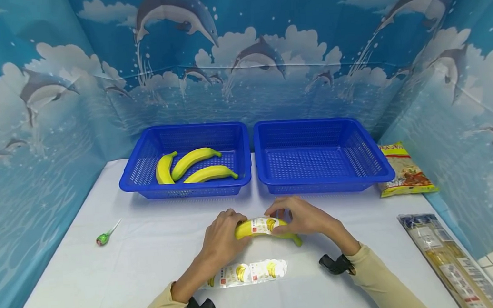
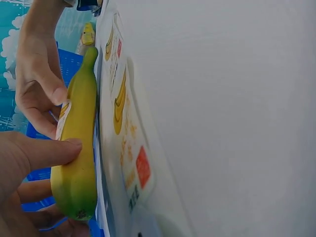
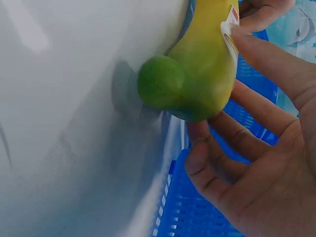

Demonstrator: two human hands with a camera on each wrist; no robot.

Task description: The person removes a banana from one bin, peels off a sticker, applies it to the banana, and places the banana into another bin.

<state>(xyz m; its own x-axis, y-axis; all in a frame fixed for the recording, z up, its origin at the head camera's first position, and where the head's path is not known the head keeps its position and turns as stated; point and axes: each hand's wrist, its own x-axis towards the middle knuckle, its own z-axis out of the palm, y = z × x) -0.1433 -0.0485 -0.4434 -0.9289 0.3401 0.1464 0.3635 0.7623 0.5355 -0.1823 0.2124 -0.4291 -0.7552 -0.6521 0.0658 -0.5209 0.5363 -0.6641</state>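
A dolphin-print curtain point(image 1: 257, 60) is hanging behind and around the white tablecloth point(image 1: 159, 255) I am working at. My left hand point(image 1: 223, 234) is gripping the banana point(image 1: 243, 229) near its blunt end, the left thumb point(image 2: 57, 150) lying across the peel and the fingers going round behind. My right hand point(image 1: 304, 215) is holding it toward the stem, the right thumb point(image 3: 261, 54) pressing on a label point(image 1: 260, 225) while the other fingers are bending round the far side. So the banana is sitting between both hands; I cannot tell whether it is touching the cloth. The label is lying along the peel, but its edge by that thumb is looking loose, so I am judging it mostly on, with some smoothing left. Just nearer me, a strip of labels point(image 1: 261, 272) is lying flat, two showing whole, so more are left to use. Farther out, three bananas point(image 1: 197, 160) are lying in the left basket point(image 1: 184, 190); I am seeing no label on the sides that show, so they are probably left to do. The right basket point(image 1: 326, 183) is standing just beside it. A lollipop point(image 1: 103, 239) is lying off left, a yellow packet point(image 1: 402, 169) off right.
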